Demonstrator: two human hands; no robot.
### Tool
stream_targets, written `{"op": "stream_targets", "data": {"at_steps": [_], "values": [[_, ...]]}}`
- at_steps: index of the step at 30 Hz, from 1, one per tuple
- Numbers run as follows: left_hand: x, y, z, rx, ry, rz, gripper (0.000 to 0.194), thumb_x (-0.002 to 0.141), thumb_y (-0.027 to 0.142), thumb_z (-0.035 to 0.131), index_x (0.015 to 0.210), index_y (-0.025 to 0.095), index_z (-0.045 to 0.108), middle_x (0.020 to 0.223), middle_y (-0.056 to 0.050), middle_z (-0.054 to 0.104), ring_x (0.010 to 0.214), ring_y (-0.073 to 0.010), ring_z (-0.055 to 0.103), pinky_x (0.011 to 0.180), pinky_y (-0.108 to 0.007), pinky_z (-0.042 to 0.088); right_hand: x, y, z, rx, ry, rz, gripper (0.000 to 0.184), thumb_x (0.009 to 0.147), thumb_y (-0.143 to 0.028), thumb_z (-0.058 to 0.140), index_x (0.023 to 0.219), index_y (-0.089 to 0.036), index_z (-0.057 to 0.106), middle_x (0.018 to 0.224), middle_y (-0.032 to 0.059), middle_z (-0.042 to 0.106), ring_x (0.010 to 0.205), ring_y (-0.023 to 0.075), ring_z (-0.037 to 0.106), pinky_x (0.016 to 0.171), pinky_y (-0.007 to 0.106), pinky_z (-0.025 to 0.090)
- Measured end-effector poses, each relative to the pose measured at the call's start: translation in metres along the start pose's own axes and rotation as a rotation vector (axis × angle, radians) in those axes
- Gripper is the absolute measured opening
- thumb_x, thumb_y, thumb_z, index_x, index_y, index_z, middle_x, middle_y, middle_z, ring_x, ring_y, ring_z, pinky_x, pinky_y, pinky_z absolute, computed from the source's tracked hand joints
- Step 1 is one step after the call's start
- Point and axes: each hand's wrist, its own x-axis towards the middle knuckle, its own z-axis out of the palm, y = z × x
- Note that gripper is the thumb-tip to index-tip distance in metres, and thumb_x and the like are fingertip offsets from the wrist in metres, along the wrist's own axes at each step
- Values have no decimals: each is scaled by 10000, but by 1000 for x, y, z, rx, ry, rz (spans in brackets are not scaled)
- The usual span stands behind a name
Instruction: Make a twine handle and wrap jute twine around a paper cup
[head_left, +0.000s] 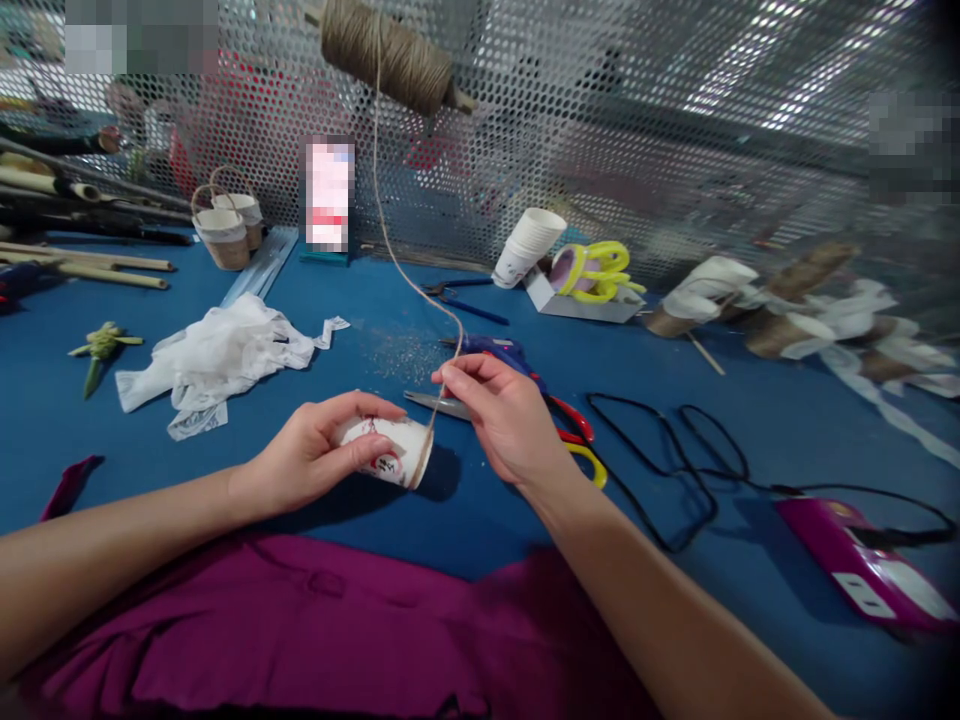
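Observation:
My left hand (330, 445) is wrapped round a white paper cup (401, 445) lying on its side, printed with dark and red marks. Twine circles the cup near its right-hand end. Between the thumb and fingers of my right hand (499, 410) is pinched the twine (397, 262), which runs up to a big spool (386, 55) hanging at the mesh. Under and behind my right hand lie scissors (442, 403) with red and yellow handles, partly covered, and a blue glue gun (499, 348).
White plastic bags (225, 350) and twine-wrapped baskets (223, 238) are at the left, near a phone (328, 195). Stacked cups (525, 248), pliers (469, 300) and a tape box (585, 303) stand behind. A black cord (671, 470) leads to a purple power strip (862, 565). Wrapped cups (787, 330) fill the right.

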Motion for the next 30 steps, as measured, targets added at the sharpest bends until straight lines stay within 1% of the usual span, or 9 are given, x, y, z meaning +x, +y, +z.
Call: {"op": "stream_targets", "data": {"at_steps": [3,7,13,16,19,24,30], "values": [[-1,2,0,51,-11,49,237,813,267,546,989,122,609,815,-53,676,626,-94,577,567,-166,471,0,1,0,-26,-9,-1,161,661,-309,669,733,-180,605,743,0,613,673,105,526,737,305,426],[-3,6,-2,140,-5,156,208,815,241,540,966,119,617,809,-53,687,584,-83,569,527,-155,457,-1,2,1,-54,-18,-6,152,666,-305,662,736,-181,609,744,0,611,682,108,534,734,304,428],[-4,8,-4,262,29,319,170,814,202,545,945,118,611,655,-3,671,409,-35,455,376,-118,347,-2,3,1,-54,-61,-8,130,677,-282,667,738,-180,615,713,-15,611,661,95,543,706,278,438],[-5,9,-5,269,49,379,145,820,194,542,926,117,606,679,-11,680,425,-34,482,383,-112,356,-3,3,1,-68,-70,-8,132,678,-282,669,740,-178,616,705,-19,611,658,94,543,702,276,434],[-7,9,-5,292,64,406,148,823,206,546,925,120,610,676,-14,679,434,-37,499,401,-113,372,-4,3,2,-88,-70,0,138,676,-291,667,730,-175,614,703,-16,609,662,97,537,700,281,427],[-8,8,-5,314,78,428,159,825,226,550,919,116,616,628,-8,665,395,-33,461,381,-115,354,-5,3,3,-107,-68,1,145,676,-297,667,730,-174,613,700,-13,611,663,104,541,707,293,430],[-7,8,-4,308,74,410,173,829,245,543,924,123,620,641,-15,675,402,-39,485,393,-123,371,-4,2,1,-57,-27,-41,137,685,-296,665,737,-180,614,712,-11,616,666,100,544,694,282,438]]}}
